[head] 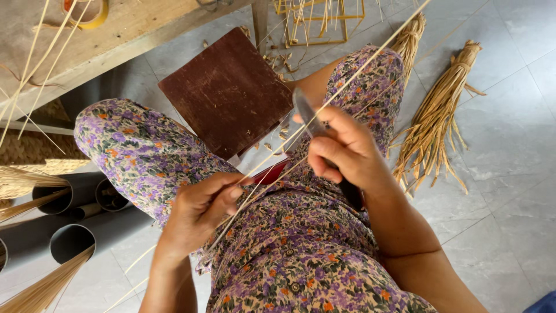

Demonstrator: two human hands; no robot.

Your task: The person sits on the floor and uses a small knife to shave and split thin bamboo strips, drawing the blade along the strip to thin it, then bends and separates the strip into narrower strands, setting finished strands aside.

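Observation:
My right hand (343, 152) is closed around a knife with a dark handle, its grey blade (305, 111) pointing up and away over my lap. A long thin pale straw strand (370, 64) runs diagonally from the upper right, past the blade, down to my left hand (200, 210). My left hand pinches the lower part of this strand between thumb and fingers above my purple floral dress (301, 243). A second thin strand lies just beside the first.
A dark brown square wooden board (229, 93) sits between my knees. Tied straw bundles (434, 122) lie on the grey tiled floor at right. Grey pipes (69, 237) holding straw lie at left. A wooden bench (116, 35) with a tape roll (87, 11) is upper left.

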